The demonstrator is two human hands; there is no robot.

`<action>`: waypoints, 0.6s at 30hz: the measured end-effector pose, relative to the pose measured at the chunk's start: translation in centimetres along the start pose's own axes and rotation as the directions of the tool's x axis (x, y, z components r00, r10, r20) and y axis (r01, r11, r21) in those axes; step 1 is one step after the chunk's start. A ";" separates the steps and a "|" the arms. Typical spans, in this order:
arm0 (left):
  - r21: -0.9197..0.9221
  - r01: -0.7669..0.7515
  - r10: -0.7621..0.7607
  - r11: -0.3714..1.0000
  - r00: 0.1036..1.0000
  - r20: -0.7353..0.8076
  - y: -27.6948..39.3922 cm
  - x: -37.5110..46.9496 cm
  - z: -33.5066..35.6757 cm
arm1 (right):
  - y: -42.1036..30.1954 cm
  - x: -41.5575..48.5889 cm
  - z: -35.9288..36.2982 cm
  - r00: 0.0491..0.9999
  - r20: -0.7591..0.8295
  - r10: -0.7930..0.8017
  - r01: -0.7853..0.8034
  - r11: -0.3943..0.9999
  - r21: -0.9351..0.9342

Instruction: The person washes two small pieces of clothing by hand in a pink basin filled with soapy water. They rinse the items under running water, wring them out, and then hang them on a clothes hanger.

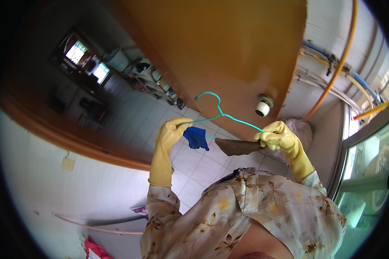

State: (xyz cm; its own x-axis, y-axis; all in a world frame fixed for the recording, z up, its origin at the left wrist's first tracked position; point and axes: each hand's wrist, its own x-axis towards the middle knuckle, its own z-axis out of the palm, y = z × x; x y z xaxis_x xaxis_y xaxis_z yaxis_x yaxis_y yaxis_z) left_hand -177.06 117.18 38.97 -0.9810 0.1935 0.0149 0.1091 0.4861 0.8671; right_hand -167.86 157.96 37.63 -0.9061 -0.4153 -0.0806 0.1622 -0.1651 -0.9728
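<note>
Both my hands wear yellow rubber gloves and hold a turquoise clothes hanger (236,119) between them, its hook pointing away from me. My left hand (173,129) grips one end of the hanger. Close below that hand a blue cloth (196,137) hangs from the hanger's lower bar. At the other end, my right hand (275,136) pinches the hanger near its corner. A brown cloth (236,147) hangs over the lower bar beside my right fingers. Part of the bar is hidden by the two cloths and my gloves.
Ahead stands a brown door (227,48) with a round knob (263,106). An orange pole (335,74) rises at the right, near a bulky bag (300,131) and a glazed window (363,181). Cluttered shelves (154,81) stand beyond the doorway. Pale floor tiles (188,160) lie below.
</note>
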 end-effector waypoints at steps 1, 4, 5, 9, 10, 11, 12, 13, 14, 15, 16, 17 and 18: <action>0.005 0.014 -0.014 1.000 1.000 0.006 -0.2 0.0 1.5 | 0.2 -0.9 -1.0 0.997 -0.045 0.058 -0.060 0.998 -0.033; 0.043 0.051 -0.055 0.998 0.995 0.084 -1.1 -0.7 6.5 | 4.8 -1.3 -2.4 0.972 -0.215 0.097 -0.154 0.952 -0.265; 0.078 0.063 -0.072 0.995 0.990 0.124 -1.0 -0.9 8.1 | 5.9 -1.7 -2.1 0.952 -0.287 0.103 -0.202 0.917 -0.343; 0.239 -0.095 0.051 0.967 0.982 0.184 -1.9 0.0 12.3 | 1.7 -5.2 1.1 0.806 -0.546 0.230 -0.471 0.807 -0.355; 0.254 -0.172 0.139 0.952 0.980 0.144 -1.5 0.8 13.4 | 3.4 -6.0 0.7 0.808 -0.560 0.184 -0.443 0.816 -0.372; 0.272 -0.245 0.226 0.930 0.969 0.102 -0.8 1.9 14.6 | 4.7 -6.8 0.2 0.811 -0.569 0.137 -0.414 0.822 -0.391; 0.294 -0.306 0.302 0.905 0.951 0.061 -0.3 2.7 15.9 | 5.1 -7.8 0.2 0.802 -0.584 0.122 -0.427 0.801 -0.419; 0.301 -0.346 0.342 0.888 0.937 0.068 0.7 3.3 17.2 | 6.2 -8.7 -0.1 0.802 -0.591 0.092 -0.424 0.784 -0.454; 0.308 -0.386 0.382 0.870 0.921 0.074 2.0 4.2 18.6 | 7.7 -9.6 -0.8 0.801 -0.595 0.062 -0.421 0.764 -0.488; 0.309 -0.423 0.417 0.851 0.904 0.089 3.1 4.8 20.4 | 9.2 -10.8 -1.5 0.797 -0.603 0.040 -0.427 0.743 -0.516; 0.339 -0.450 0.438 0.826 0.891 0.117 3.8 5.3 21.7 | 9.1 -11.4 -1.6 0.755 -0.649 0.090 -0.450 0.791 -0.414; 0.366 -0.477 0.458 0.799 0.877 0.145 4.3 5.6 23.1 | 8.6 -12.6 -1.7 0.689 -0.699 0.190 -0.513 0.809 -0.287; 0.370 -0.511 0.488 0.776 0.858 0.161 4.9 6.2 24.4 | 9.9 -13.6 -2.3 0.649 -0.742 0.169 -0.503 0.827 -0.251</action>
State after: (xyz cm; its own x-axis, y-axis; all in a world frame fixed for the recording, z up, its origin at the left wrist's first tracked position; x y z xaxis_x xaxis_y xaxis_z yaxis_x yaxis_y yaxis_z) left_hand -178.68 141.56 31.18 -0.7624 0.5402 0.3563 0.6453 0.5933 0.4813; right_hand -154.83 164.06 28.62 -0.8501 0.3665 -0.3781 0.4919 0.2964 -0.8187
